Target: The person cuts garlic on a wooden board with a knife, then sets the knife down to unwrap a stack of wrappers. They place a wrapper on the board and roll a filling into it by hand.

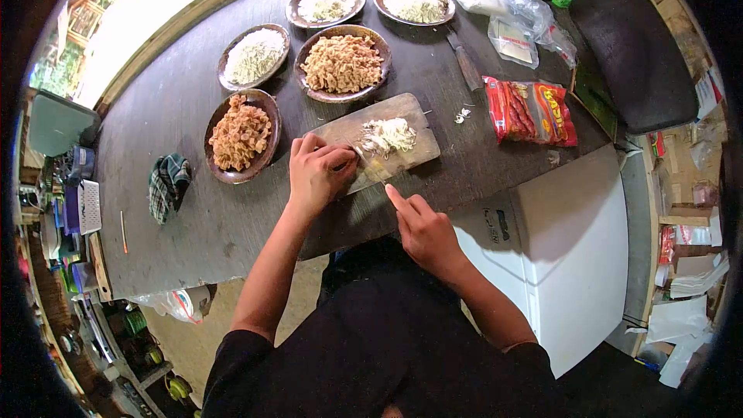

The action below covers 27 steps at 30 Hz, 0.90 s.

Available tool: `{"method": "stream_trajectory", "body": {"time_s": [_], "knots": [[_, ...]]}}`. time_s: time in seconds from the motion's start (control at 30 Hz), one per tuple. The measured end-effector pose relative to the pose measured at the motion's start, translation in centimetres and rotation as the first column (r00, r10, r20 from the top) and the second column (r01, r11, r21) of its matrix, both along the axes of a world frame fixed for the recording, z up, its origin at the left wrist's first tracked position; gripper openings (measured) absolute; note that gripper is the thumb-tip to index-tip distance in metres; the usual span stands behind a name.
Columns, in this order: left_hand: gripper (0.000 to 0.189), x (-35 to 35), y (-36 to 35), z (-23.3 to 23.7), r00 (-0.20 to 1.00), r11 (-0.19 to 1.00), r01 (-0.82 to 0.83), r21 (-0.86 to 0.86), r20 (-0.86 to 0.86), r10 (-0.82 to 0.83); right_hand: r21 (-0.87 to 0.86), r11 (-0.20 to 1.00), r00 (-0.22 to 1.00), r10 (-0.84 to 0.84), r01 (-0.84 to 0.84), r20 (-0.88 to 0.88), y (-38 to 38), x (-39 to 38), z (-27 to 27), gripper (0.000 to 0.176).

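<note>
Cutting board (346, 128) sits at the desk's (201, 217) near edge, white shreds (389, 135) on its far half. Left hand (317, 174) is curled on the board's near-left corner; what its grip holds is hidden. Right hand (424, 231): grip closed on knife (373, 169), forefinger extended. Bowls (241, 135) crowd the far side; bare desk lies left.

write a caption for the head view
Left hand presses on a rectangular wooden cutting board beside pale shredded food; right hand guides a thin-bladed knife

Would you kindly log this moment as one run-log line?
left hand: curled on cutting board | right hand: gripping knife | pale shreds: piled on board | red packet: beside board
</note>
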<state>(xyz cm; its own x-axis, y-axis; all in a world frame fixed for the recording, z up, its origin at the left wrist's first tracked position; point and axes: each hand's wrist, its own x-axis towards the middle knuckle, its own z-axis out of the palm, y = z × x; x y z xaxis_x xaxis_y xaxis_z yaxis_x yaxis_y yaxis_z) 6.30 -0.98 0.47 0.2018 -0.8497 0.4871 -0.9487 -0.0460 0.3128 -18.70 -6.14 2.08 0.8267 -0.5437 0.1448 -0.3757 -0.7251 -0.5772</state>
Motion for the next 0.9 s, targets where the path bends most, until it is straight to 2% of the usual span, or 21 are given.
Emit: {"method": "stream_trajectory", "body": {"time_s": [0.27, 0.43, 0.57, 0.77, 0.9], "knots": [[0.014, -0.2, 0.0, 0.1, 0.999, 1.0, -0.008, -0.002, -0.036, 0.008, -0.045, 0.999, 0.999, -0.027, 0.026, -0.027, -0.5, 1.5, -1.1, 0.063], [0.016, -0.2, 0.0, 0.0, 0.999, 1.0, -0.005, -0.022, -0.032, 0.004, -0.011, 0.999, 0.998, -0.048, 0.048, 0.043, -0.4, 0.4, -0.6, 0.061], [0.012, -0.1, 0.0, -0.3, 1.0, 1.0, -0.007, 0.005, -0.016, 0.007, 0.046, 0.998, 0.999, -0.034, 0.035, -0.014, 0.1, -0.2, 0.6, 0.055], [0.012, 0.0, 0.0, 0.1, 1.0, 1.0, 0.004, 0.022, -0.025, -0.004, -0.01, 1.0, 1.0, -0.008, 0.008, 0.007, 0.0, 0.5, -0.7, 0.063], [0.012, -0.2, -0.1, 0.2, 1.0, 1.0, 0.003, 0.012, -0.026, -0.003, -0.044, 0.999, 0.998, -0.019, 0.017, -0.057, -0.1, 1.4, -0.8, 0.065]]}}
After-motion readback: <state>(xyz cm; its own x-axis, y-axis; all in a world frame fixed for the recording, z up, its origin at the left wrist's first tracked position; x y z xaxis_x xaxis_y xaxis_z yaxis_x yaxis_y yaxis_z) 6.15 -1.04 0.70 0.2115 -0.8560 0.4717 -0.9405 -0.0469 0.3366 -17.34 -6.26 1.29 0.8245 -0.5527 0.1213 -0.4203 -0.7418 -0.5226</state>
